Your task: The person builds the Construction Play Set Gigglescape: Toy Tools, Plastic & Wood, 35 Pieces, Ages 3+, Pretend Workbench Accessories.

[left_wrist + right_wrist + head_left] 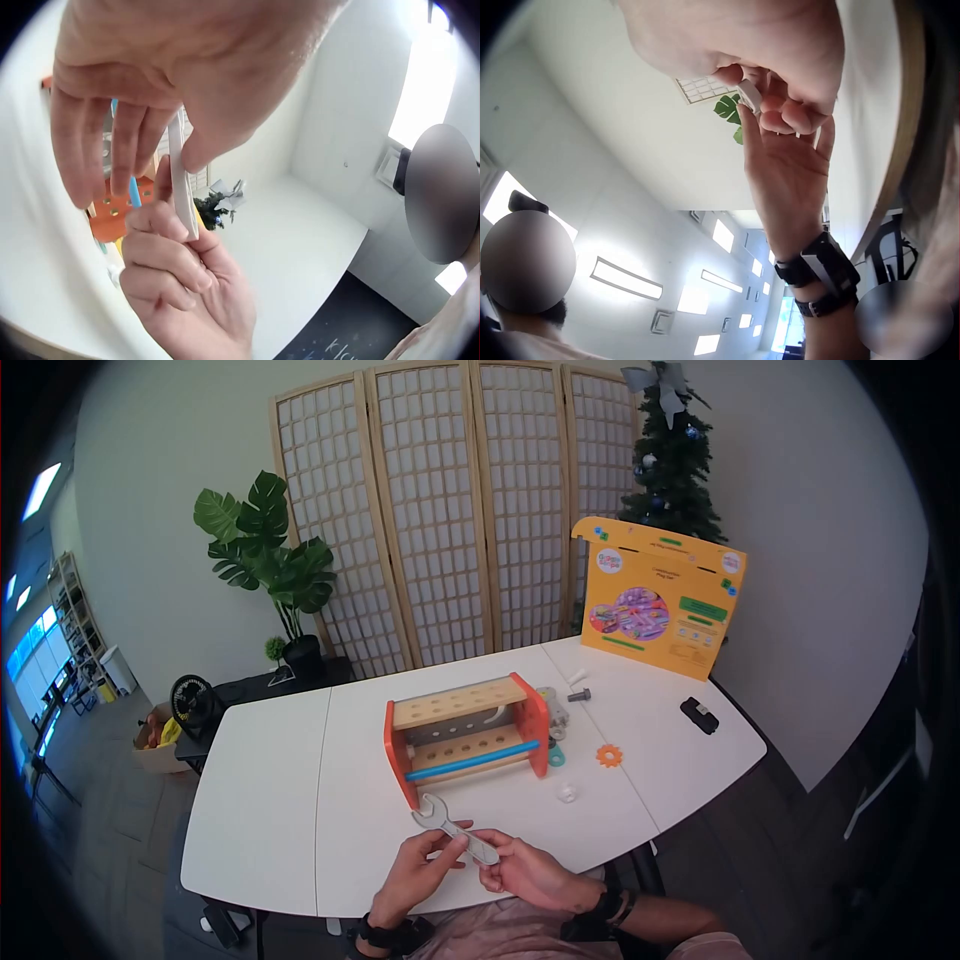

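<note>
A grey toy wrench (432, 815) is held over the front of the table, its open-ended head pointing away to the upper left. My left hand (415, 872) pinches it mid-handle, thumb on the near face and fingers behind. The handle's lower end is gripped by my right hand (540, 875), with thumb and curled fingers around it. Seen edge-on in the left wrist view, the wrench (180, 184) runs between both hands. Just beyond the wrench stands a wooden toy workbench (470, 735) with red sides, holed shelves and a blue bar.
Right of the workbench lie an orange gear (609, 756), a white piece (568, 792), a teal piece (557, 757), a grey bolt (580, 696) and several grey parts (555, 725). A yellow box (660, 600) stands at the back right, with a black object (699, 715) near the right edge.
</note>
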`<state>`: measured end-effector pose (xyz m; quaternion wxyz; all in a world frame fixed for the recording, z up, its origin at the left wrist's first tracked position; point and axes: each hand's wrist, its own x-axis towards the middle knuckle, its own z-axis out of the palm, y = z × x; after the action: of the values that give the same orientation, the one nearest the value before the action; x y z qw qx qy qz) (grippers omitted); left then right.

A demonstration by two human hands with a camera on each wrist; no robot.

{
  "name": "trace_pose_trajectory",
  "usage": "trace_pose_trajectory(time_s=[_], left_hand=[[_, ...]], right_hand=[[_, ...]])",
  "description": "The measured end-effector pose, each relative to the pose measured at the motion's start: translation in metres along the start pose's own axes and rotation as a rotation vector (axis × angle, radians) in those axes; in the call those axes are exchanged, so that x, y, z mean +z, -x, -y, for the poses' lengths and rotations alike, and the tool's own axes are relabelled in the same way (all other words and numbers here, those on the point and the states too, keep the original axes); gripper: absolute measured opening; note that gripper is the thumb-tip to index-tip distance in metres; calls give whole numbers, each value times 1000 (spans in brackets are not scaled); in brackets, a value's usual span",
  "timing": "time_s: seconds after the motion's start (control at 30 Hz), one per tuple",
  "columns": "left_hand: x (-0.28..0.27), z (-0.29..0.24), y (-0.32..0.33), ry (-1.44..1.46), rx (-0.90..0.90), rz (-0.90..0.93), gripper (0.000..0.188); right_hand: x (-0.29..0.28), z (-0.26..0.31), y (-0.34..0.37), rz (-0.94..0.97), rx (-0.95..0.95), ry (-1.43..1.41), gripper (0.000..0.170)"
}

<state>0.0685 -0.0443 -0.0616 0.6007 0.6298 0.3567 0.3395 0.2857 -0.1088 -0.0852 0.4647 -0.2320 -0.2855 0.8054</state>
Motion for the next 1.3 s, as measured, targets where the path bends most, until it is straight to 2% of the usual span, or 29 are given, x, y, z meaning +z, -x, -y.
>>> trace_pose_trajectory(time_s=[0.1,0.17,0.2,0.27,0.3,0.37,0.4,0.47,0.5,0.53,0.6,0.8,0.93,1.0,1.13,1.2,1.23,1.3], left_hand=[[6,-13,2,45,19,-21,36],[2,-13,3,58,13,-39,33],[-2,-13,4,73,5,-60,32],[-10,-11,4,18,-15,-58,28],[-12,-12,6,72,-52,-21,28],[-13,-12,9,131,-94,17,29],[-12,-11,11,82,-91,18,28],[-10,-9,13,36,-91,22,28],[-9,-8,15,43,-87,43,28],[-8,-7,15,49,-78,64,27],[-7,-5,16,7,-90,61,26],[-2,-5,20,4,-141,19,27],[-3,-10,20,11,-148,29,28],[-3,-9,20,24,-154,32,29],[-3,-9,19,40,-165,44,30],[-3,-11,20,64,-171,58,30],[-2,-12,20,87,-176,72,30],[-2,-9,22,106,-164,76,30]], right_hand=[[1,1,2,-36,24,19,58],[-5,3,6,-20,-81,487,49],[-6,10,9,-21,-84,486,49],[4,41,19,-130,-208,1165,35],[12,58,25,-230,-278,1197,19],[1,91,30,-405,-448,1446,18],[-11,108,29,-489,-613,1588,18],[-37,146,21,-608,-653,1906,18],[-56,160,16,-606,-539,1998,22],[-76,168,9,-610,-543,2001,22],[-103,181,-7,-452,-473,2110,28],[-117,181,-42,-413,-297,2114,31],[-131,180,-50,-349,-367,2118,30],[-131,181,-49,-337,-410,2005,28],[-103,191,-32,-398,-367,1981,26],[-83,199,-19,-542,-249,1743,28],[-79,198,-14,-540,-246,1746,28],[-73,195,-3,-582,-593,1548,23]])
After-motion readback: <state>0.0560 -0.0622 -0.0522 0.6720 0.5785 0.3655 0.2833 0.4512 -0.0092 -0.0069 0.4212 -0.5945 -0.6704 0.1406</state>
